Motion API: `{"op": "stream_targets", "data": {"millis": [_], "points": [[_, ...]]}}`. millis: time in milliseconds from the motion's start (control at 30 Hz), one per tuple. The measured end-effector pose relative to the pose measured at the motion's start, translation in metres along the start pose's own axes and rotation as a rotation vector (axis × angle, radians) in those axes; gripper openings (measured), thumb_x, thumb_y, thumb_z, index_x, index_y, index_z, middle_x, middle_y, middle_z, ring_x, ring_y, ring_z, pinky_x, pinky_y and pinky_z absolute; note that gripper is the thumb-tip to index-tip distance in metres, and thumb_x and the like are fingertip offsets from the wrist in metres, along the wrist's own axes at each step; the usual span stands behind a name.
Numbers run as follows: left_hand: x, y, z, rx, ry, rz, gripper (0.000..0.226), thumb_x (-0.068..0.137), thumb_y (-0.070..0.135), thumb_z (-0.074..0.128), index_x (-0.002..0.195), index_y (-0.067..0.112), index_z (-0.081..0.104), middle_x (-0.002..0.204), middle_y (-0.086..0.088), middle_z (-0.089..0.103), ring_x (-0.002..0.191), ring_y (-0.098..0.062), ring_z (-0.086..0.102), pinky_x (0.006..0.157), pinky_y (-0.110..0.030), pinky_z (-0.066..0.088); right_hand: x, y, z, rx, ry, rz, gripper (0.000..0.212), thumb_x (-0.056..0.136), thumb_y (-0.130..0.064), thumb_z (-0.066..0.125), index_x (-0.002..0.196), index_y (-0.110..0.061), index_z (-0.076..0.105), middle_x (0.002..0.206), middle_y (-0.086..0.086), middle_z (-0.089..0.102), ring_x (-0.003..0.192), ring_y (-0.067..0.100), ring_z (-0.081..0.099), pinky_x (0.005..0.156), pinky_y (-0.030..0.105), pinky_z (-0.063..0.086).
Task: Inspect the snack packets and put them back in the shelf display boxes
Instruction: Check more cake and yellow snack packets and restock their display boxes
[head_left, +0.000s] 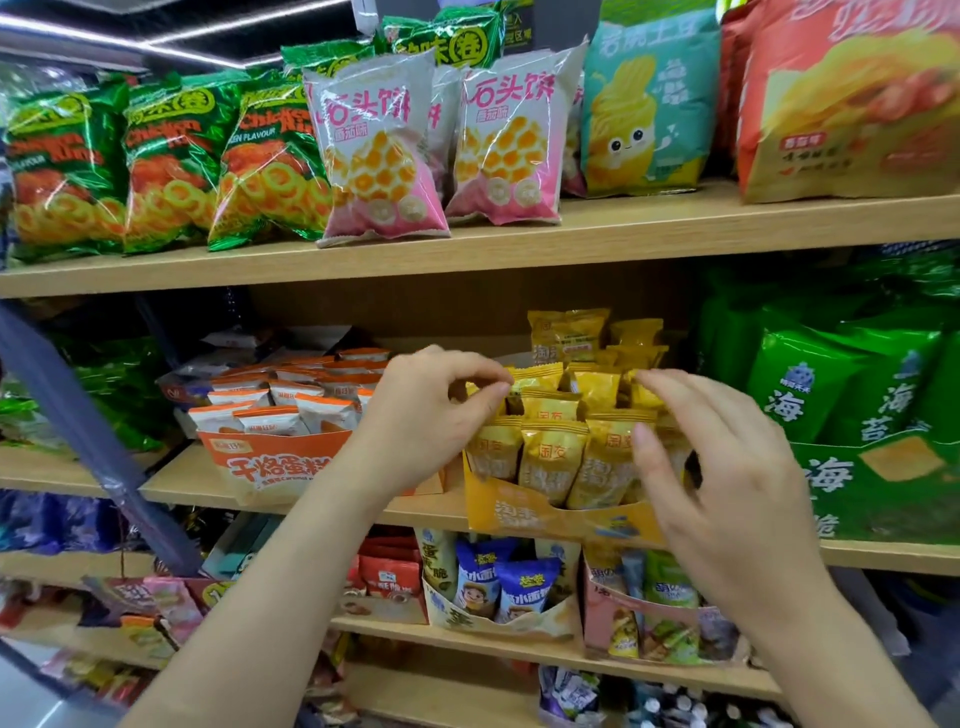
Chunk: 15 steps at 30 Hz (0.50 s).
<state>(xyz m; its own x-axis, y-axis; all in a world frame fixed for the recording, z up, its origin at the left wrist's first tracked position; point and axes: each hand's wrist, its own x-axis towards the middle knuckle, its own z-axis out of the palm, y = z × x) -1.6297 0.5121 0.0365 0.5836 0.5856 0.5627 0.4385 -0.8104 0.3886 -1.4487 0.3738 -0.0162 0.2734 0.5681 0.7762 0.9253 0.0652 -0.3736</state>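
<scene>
on the top shelf (623, 228), far left, green bags (171, 161) with rings on them stand in a row. next to them are pink and white bags (384, 156).

on the middle shelf (171, 483) an orange display box (270, 462) sits on the left. it is full of small orange and white packets (291, 400) standing up in rows.

the left hand (421, 415) reaches in just right of the orange box. its grip is small and tight. the thumb and bent fingers come together and pinch the top edge of one of the yellow packets (550, 457) near the back left of the bunch.

the yellow packets stand up in rows inside a yellow display box (519, 514). this box sits on the middle shelf, right beside the orange box, and its front hangs a bit over the shelf edge. more yellow packets are piled higher at the back.

the right hand (727, 467) is at the right side of the yellow box. its grip is wide, with the fingers spread and only a little bent. the finger tips touch the tops of the packets in the back, and the thumb is in front of a front row packet. it holds nothing. it looks a bit blurry.

to the right are big green bags (841, 384) in a green box (883, 493). on the shelf below, blue packets (524, 587) stand in a pale box.
</scene>
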Motion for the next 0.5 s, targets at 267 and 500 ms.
{"op": "stream_targets", "data": {"millis": [267, 500], "points": [[0.027, 0.038, 0.003, -0.001, -0.185, 0.022, 0.017, 0.092, 0.032, 0.064, 0.106, 0.03, 0.073, 0.095, 0.025, 0.064, 0.098, 0.006, 0.059, 0.08, -0.007, 0.045, -0.014, 0.018, -0.005, 0.15, -0.001, 0.117, 0.04, 0.096, -0.033, 0.044, 0.134, -0.027, 0.053, 0.131, -0.021, 0.05, 0.126, -0.004, 0.041, 0.106, 0.017, 0.031], [0.014, 0.082, 0.039, 0.294, -0.34, 0.126, 0.05, 0.093, 0.056, 0.049, 0.139, 0.038, 0.048, 0.133, 0.016, 0.056, 0.122, -0.007, 0.044, 0.1, -0.032, 0.042, 0.014, 0.04, -0.021, 0.676, -0.126, 0.515, 0.026, 0.099, -0.016, 0.051, 0.111, -0.034, 0.065, 0.104, -0.024, 0.068, 0.097, -0.015, 0.058, 0.072, 0.003, 0.046]]}}
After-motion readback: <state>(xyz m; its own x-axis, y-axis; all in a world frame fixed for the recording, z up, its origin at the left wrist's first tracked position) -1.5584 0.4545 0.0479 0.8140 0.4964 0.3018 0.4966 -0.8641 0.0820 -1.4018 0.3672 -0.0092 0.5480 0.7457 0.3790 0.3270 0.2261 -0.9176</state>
